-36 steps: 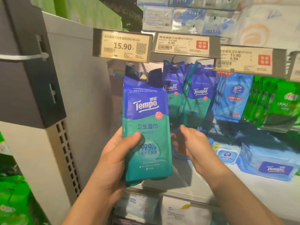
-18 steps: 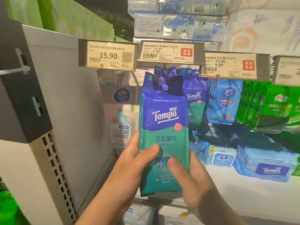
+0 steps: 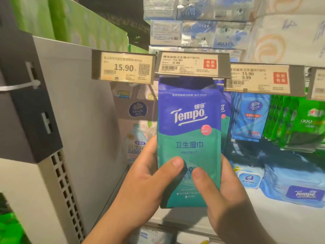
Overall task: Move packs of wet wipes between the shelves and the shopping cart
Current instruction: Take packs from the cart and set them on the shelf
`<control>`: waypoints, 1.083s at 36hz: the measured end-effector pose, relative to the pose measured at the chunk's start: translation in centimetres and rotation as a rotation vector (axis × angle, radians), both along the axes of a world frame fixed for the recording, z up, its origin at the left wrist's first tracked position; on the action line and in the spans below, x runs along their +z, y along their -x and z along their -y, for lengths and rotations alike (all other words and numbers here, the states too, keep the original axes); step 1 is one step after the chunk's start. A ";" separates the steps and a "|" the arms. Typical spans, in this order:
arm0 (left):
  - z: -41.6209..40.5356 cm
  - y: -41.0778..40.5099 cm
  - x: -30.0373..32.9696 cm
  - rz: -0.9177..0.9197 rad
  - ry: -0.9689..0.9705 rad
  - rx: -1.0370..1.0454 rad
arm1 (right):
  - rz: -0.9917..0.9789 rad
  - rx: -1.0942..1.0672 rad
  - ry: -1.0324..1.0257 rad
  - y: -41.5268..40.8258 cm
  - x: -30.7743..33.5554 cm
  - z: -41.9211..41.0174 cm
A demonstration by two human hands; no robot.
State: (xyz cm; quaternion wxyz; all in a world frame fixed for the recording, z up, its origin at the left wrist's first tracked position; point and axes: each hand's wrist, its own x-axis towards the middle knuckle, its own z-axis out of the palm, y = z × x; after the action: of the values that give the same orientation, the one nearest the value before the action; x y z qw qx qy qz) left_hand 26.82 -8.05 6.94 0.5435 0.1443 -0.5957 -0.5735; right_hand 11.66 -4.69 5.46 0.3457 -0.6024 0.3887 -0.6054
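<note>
Tempo wipes pack (image 3: 189, 131) upright, left hand (image 3: 146, 184) and right hand (image 3: 226, 196) grip clasping its lower half; thumbs in front

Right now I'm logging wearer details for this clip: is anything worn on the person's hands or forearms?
Nothing is worn that shows. The left hand and right hand are bare, without gloves, rings or a watch. Both forearms are bare as far as the frame's bottom edge; no sleeve or cuff enters view. The fingernails are short and unpainted.

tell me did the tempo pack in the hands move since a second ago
Yes. The Tempo pack went right: it hung under the 15.90 price tag before, and now its top sits beneath the middle price tag, held by both hands.
</note>
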 end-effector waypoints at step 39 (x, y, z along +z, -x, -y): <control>10.0 4.9 -1.8 0.494 -0.196 0.682 | -0.192 -0.444 -0.116 0.7 -3.0 13.3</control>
State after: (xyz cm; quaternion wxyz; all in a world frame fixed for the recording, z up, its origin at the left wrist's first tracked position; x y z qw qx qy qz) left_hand 21.87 -18.06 5.09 0.5269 0.5168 -0.5687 -0.3632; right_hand 10.99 -17.95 2.44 0.1996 -0.5361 0.5766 -0.5833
